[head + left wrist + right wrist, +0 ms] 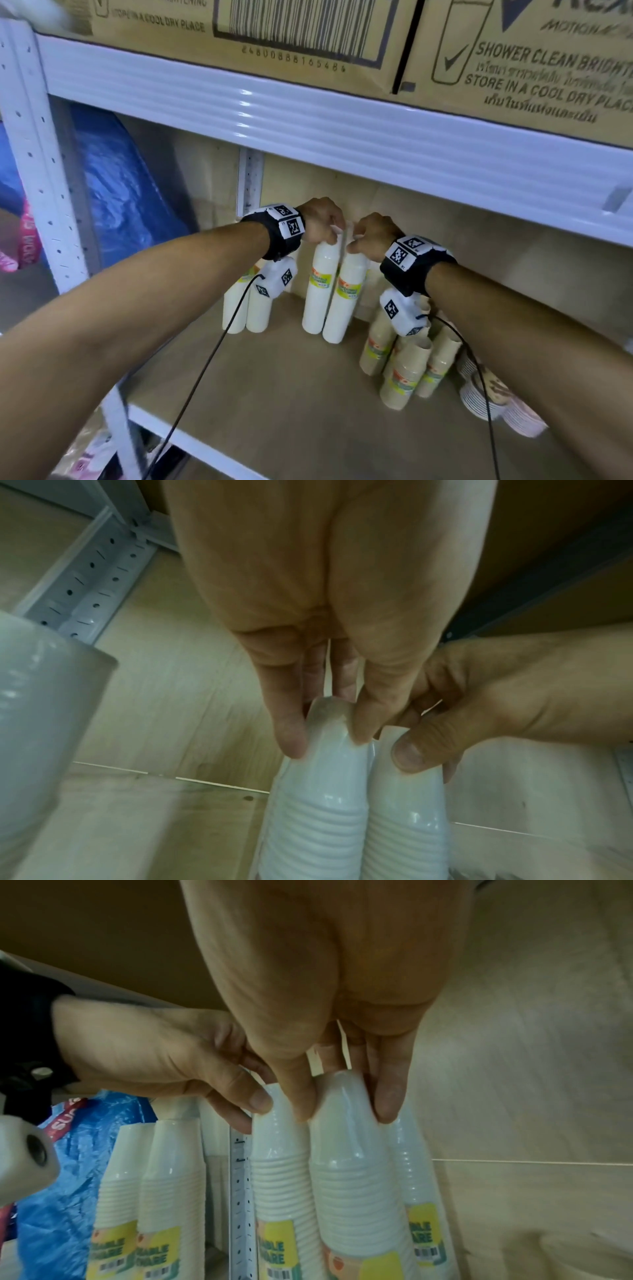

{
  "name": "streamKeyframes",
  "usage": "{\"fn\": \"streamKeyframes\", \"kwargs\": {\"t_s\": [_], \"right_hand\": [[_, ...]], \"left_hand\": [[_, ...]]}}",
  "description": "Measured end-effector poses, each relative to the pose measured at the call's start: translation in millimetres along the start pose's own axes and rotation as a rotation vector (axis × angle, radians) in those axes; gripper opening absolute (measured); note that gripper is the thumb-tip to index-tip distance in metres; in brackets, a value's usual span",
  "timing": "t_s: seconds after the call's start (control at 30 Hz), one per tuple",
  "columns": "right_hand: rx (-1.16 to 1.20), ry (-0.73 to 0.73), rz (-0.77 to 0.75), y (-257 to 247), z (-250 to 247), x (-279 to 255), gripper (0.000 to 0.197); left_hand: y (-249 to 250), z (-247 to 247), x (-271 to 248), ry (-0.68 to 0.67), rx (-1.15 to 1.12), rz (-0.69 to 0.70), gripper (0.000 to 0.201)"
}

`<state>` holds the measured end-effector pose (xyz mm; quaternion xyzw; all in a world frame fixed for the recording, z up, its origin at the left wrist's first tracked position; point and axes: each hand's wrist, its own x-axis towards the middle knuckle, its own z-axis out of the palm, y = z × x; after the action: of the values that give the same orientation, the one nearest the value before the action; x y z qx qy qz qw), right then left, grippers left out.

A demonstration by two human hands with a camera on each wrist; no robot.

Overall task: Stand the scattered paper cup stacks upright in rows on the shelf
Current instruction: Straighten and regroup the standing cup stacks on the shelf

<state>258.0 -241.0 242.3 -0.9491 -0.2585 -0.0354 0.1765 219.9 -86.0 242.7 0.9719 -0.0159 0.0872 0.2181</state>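
My left hand (322,221) pinches the top of a tall white plastic-wrapped paper cup stack (318,291); thumb and fingertips (291,734) curl round its narrow upper end. My right hand (371,236) pinches the top of a second white wrapped cup stack (346,298) the same way. Both grips are narrow, at the very tip, with the hands almost touching each other.

Key relation: both stacks hang straight below the hands, long axes near vertical, leaning slightly so the tops meet. They touch side by side along most of their length, and their bases appear to rest on the pale wood shelf board (274,394). Each hand is nearest its own stack, so neither needs to cross. My judgement: what remains for this pair is squaring them plumb and letting go. Held so high they will tip easily.

Outward: to the left, a pair of white cup stacks (243,305) already stands upright near the back, well apart from mine. The right wrist view shows one more white stack (416,1191) just behind the one I hold. To the right, brown kraft cup stacks (407,359) stand or lean in a loose cluster, and lower right a patterned white cup stack (493,397) lies on its side.

Room: headroom is tight under the white metal shelf beam (308,123), with printed cardboard cartons (513,61) above. A blue plastic sack (126,192) sits past the left upright.
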Motion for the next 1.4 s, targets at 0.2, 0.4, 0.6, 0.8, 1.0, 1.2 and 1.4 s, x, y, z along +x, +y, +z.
{"fn": "streamKeyframes", "kwargs": {"t_s": [0.2, 0.4, 0.6, 0.8, 1.0, 1.2, 1.4], "right_hand": [[0.012, -0.002, 0.019, 14.4, 2.9, 11.1, 0.042], [0.022, -0.002, 0.006, 18.1, 7.7, 21.3, 0.039], [-0.030, -0.002, -0.018, 16.3, 8.8, 24.5, 0.032], [-0.060, -0.003, -0.033, 13.4, 7.6, 23.8, 0.030], [-0.094, 0.061, -0.023, -0.2, 0.5, 24.9, 0.032], [-0.091, 0.090, -0.112, -30.9, -4.5, 25.9, 0.042], [-0.053, 0.072, -0.198, -67.8, -0.3, 27.4, 0.040]], "left_hand": [[-0.1, 7.8, 16.5, -0.019, -0.014, 0.007, 0.038], [-3.8, 16.6, 25.5, -0.018, -0.031, 0.003, 0.040], [-5.3, 18.5, 32.3, -0.025, -0.032, 0.008, 0.041], [-6.7, 16.8, 31.9, -0.024, 0.009, 0.008, 0.044], [-6.8, 5.5, 25.0, -0.014, -0.012, -0.010, 0.048], [-11.0, -24.9, 10.1, 0.067, 0.024, -0.031, 0.047], [-36.0, -59.3, -12.5, 0.110, 0.076, -0.104, 0.047]]}}
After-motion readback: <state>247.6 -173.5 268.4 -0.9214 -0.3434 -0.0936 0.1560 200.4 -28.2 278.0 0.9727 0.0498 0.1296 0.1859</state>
